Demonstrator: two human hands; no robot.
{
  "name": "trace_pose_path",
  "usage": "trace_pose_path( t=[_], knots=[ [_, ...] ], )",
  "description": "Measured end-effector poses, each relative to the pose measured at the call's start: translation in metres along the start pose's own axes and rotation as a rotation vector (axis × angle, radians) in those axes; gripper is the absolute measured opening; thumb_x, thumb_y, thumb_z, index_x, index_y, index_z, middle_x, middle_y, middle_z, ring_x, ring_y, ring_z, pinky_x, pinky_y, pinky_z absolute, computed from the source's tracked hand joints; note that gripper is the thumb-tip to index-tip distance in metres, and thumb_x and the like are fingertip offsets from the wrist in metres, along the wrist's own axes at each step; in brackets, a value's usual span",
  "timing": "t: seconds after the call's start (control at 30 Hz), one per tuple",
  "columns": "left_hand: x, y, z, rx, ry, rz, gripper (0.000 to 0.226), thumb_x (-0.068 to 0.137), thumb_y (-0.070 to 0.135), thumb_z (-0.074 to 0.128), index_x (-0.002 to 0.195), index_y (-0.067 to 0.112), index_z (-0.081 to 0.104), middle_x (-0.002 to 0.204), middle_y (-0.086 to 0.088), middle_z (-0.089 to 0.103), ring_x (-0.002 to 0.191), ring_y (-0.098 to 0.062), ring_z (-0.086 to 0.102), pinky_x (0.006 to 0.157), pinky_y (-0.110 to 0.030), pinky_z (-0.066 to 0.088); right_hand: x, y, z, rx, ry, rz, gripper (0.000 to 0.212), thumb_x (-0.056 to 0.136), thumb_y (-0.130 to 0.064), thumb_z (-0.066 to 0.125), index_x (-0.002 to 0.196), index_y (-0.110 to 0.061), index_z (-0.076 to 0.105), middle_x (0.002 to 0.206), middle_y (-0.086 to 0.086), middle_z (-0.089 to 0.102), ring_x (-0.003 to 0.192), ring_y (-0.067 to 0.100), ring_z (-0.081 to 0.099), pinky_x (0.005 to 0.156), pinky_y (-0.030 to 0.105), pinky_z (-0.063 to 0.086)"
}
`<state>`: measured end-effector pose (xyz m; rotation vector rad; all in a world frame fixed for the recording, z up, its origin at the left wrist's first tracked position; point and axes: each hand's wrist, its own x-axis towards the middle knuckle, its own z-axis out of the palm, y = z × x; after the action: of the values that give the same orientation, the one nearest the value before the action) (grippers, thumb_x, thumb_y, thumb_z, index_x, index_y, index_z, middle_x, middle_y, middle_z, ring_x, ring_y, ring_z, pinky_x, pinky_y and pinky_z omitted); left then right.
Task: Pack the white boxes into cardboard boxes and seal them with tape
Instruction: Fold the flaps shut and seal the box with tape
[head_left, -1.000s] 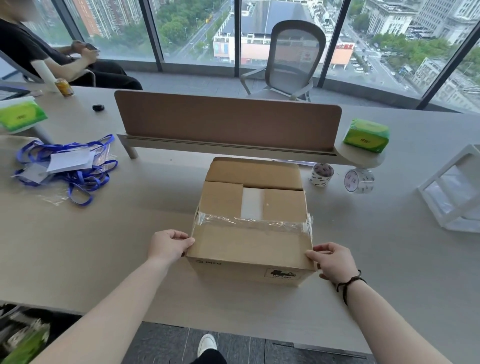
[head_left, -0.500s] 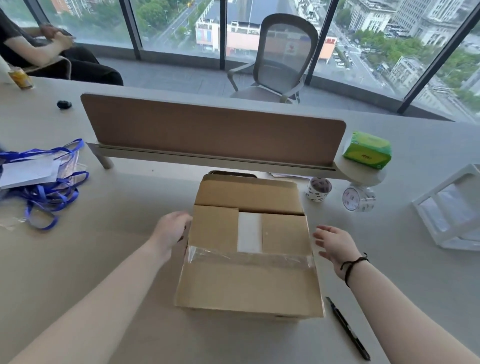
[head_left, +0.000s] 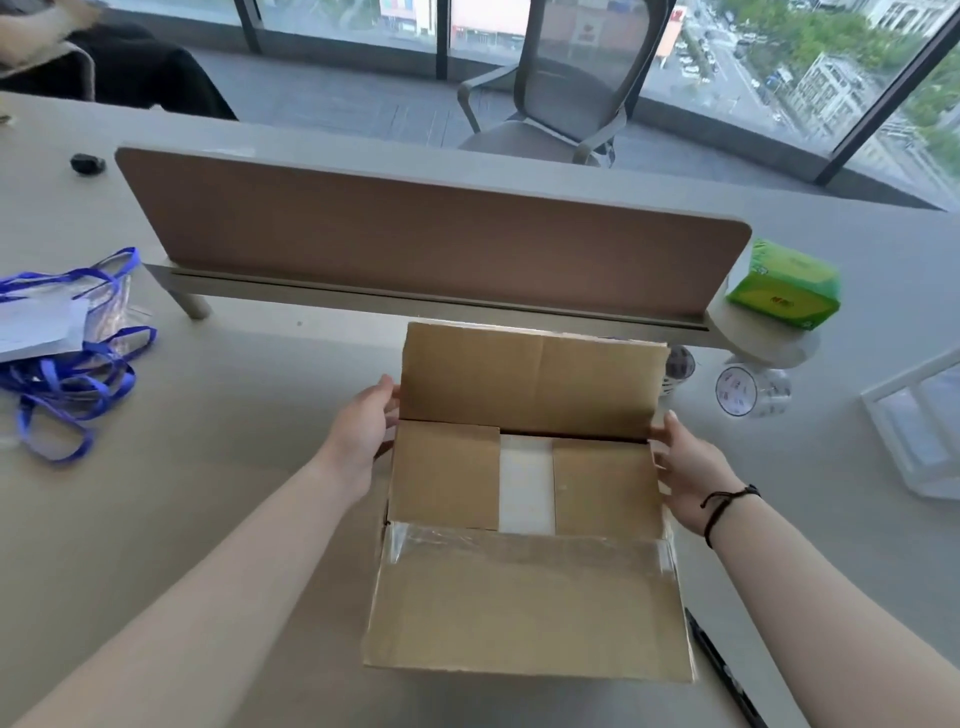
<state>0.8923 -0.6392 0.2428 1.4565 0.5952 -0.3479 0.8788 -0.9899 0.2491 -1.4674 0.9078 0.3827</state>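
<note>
Cardboard box (head_left: 524, 603) between both hands; left hand (head_left: 361, 434), right hand (head_left: 688, 478), fingers apparently straight against far flap (head_left: 535, 382)

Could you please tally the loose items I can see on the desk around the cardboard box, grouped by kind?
Tape rolls: 2
Green tissue packs: 1
Black pens: 1
Blue lanyard bundles: 1
Small black objects: 1
White frames: 1
Total: 7

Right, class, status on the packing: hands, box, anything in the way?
Left hand and right hand open, at the far flap's ends. Box unsealed, side flaps down, white box showing. Pen beside it, tape rolls behind.
</note>
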Motion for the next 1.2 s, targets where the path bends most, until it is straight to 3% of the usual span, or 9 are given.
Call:
trace_pose_path(
  t=[0.13, 0.3, 0.37, 0.47, 0.57, 0.7, 0.97, 1.1, 1.2],
  knots=[
    [-0.009, -0.007, -0.008, 0.046, 0.026, 0.005, 0.04, 0.106, 0.049, 0.039, 0.12, 0.025, 0.067, 0.125, 0.004, 0.066, 0.12, -0.018, 0.058, 0.108, -0.043, 0.044, -0.003, 0.005, -0.014, -0.031, -0.048, -0.029, 0.044, 0.1, -0.059, 0.042, 0.111, -0.026, 0.069, 0.121, 0.003, 0.067, 0.116, 0.019, 0.058, 0.108, 0.049, 0.039],
    [-0.031, -0.017, -0.022, 0.089, 0.009, 0.009, 0.032, 0.097, 0.053, 0.055, 0.106, 0.031, 0.076, 0.121, 0.006, 0.07, 0.119, -0.019, 0.06, 0.105, -0.043, 0.046, -0.026, 0.017, -0.02, -0.099, -0.132, -0.134, 0.031, 0.102, -0.047, 0.048, 0.126, -0.037, 0.064, 0.131, -0.001, 0.065, 0.109, 0.01, 0.059, 0.08, 0.027, 0.045],
    [-0.041, -0.023, -0.026, 0.093, -0.005, -0.014, 0.038, 0.088, 0.059, 0.058, 0.108, 0.034, 0.078, 0.119, 0.007, 0.073, 0.118, -0.021, 0.064, 0.109, -0.049, 0.045, -0.034, 0.024, -0.022, -0.097, -0.163, -0.17, 0.027, 0.103, -0.041, 0.05, 0.127, -0.039, 0.062, 0.127, -0.003, 0.065, 0.107, 0.008, 0.059, 0.081, 0.016, 0.036],
    [-0.052, -0.037, -0.027, 0.165, -0.011, 0.029, 0.019, 0.096, 0.034, 0.066, 0.112, 0.039, 0.075, 0.12, 0.012, 0.073, 0.118, -0.015, 0.064, 0.11, -0.046, 0.045, -0.037, 0.041, -0.029, -0.157, -0.291, -0.201, 0.034, 0.098, -0.028, 0.062, 0.13, -0.039, 0.062, 0.134, -0.013, 0.06, 0.125, 0.003, 0.051, 0.09, 0.023, 0.04],
    [-0.062, -0.051, -0.023, 0.281, -0.007, 0.133, 0.047, 0.095, 0.008, 0.068, 0.13, 0.04, 0.063, 0.129, 0.014, 0.067, 0.123, -0.001, 0.06, 0.114, -0.036, 0.042, -0.041, 0.057, -0.032, -0.246, -0.291, -0.327, 0.056, 0.094, -0.009, 0.066, 0.141, -0.038, 0.053, 0.137, -0.012, 0.053, 0.122, -0.011, 0.047, 0.103, 0.023, 0.038],
    [-0.075, -0.062, -0.016, 0.312, 0.018, 0.178, 0.051, 0.1, 0.012, 0.061, 0.14, 0.043, 0.054, 0.128, 0.025, 0.064, 0.12, 0.009, 0.057, 0.106, -0.018, 0.041, -0.041, 0.072, -0.029, -0.268, -0.254, -0.403, 0.055, 0.095, -0.006, 0.065, 0.135, -0.04, 0.05, 0.131, -0.014, 0.055, 0.099, -0.035, 0.046, 0.084, -0.002, 0.038],
    [-0.081, -0.049, 0.01, 0.52, 0.202, 0.235, 0.04, 0.103, 0.022, 0.05, 0.143, 0.025, 0.055, 0.129, -0.002, 0.068, 0.111, -0.023, 0.066, 0.095, -0.035, 0.051, -0.03, 0.077, -0.034, -0.346, -0.211, -0.439, 0.054, 0.094, -0.019, 0.068, 0.141, -0.041, 0.051, 0.127, -0.006, 0.065, 0.117, 0.003, 0.058, 0.1, 0.017, 0.043],
    [-0.088, -0.053, 0.045, 1.01, 0.238, 0.382, 0.051, 0.1, 0.038, 0.049, 0.149, 0.022, 0.047, 0.159, -0.013, 0.038, 0.149, -0.032, 0.027, 0.124, -0.044, 0.02, -0.034, 0.083, -0.032, -0.352, -0.172, -0.464, 0.051, 0.095, -0.027, 0.067, 0.137, -0.051, 0.05, 0.131, -0.01, 0.064, 0.116, 0.005, 0.06, 0.096, 0.019, 0.047],
    [-0.095, -0.058, 0.072, 1.253, 0.131, 0.457, 0.054, 0.105, 0.043, 0.036, 0.157, 0.034, 0.027, 0.17, -0.004, -0.005, 0.156, -0.025, -0.01, 0.125, -0.042, -0.006, -0.036, 0.087, -0.034, -0.36, -0.173, -0.465, 0.05, 0.095, -0.035, 0.065, 0.137, -0.056, 0.047, 0.13, -0.015, 0.063, 0.124, 0.004, 0.057, 0.107, 0.028, 0.044]
  ],
)
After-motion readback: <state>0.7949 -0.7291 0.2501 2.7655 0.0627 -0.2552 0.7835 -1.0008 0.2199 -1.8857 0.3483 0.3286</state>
